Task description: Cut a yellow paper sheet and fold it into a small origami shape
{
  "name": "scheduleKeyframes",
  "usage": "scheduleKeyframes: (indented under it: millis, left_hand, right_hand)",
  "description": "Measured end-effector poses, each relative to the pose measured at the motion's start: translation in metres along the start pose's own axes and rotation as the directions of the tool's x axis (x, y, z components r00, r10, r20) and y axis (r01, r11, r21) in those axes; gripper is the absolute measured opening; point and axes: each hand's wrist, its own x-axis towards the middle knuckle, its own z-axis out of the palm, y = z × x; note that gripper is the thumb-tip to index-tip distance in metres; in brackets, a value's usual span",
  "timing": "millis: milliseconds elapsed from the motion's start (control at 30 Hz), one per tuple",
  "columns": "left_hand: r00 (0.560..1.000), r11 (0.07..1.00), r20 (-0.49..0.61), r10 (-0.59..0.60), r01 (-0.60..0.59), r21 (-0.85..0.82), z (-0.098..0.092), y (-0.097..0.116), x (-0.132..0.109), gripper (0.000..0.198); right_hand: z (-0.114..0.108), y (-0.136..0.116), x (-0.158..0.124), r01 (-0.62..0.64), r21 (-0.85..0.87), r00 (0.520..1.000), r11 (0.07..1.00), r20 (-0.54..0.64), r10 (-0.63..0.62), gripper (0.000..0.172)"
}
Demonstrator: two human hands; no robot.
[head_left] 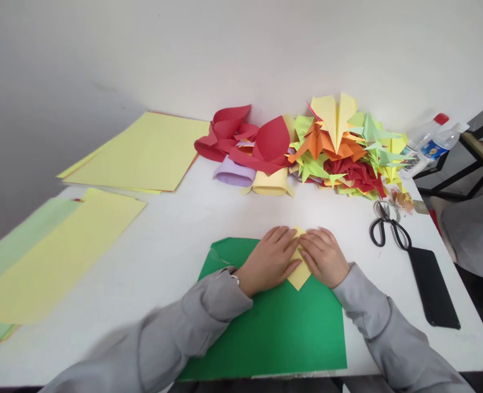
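Observation:
A small piece of yellow folded paper (299, 279), diamond-shaped, lies on a large green sheet (274, 333). My left hand (269, 259) comes over it from the left, its fingers and thumb closed on the left edge and the top layer. From the other side my right hand (325, 256) has its fingers curled onto the right edge, the fingertips of both hands nearly meeting at the middle. My fingers cover much of the upper part, so the exact folds are hidden.
Yellow sheets (139, 155) and yellow and green strips (73, 245) lie to the left. Rolled red paper shapes (271, 139) and a heap of folded paper pieces (340, 147) stand along the wall. Black-handled scissors (384, 218), a black phone (434, 286) and plastic bottles (434, 147) are right.

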Motion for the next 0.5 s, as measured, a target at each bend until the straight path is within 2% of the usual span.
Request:
scheduleKeyframes:
  millis: [200,367,500]
  left_hand:
    - [1.0,1.0,0.019,0.013,-0.013,-0.021,-0.0026,0.0007,0.0005,0.034]
    - [0.999,0.999,0.045,-0.019,0.021,-0.05,-0.0048,0.0026,0.0015,0.035]
    - [0.998,0.997,0.051,-0.039,0.043,-0.064,-0.0065,0.0042,0.0026,0.032]
  right_hand:
    - [0.0001,0.0,0.003,-0.02,-0.081,0.995,0.996,0.099,0.028,0.024]
    - [-0.0005,-0.0032,0.008,-0.038,-0.155,0.976,0.987,0.207,0.07,0.032]
    - [0.0009,-0.004,0.0086,-0.045,-0.176,0.97,0.983,0.23,0.085,0.035]
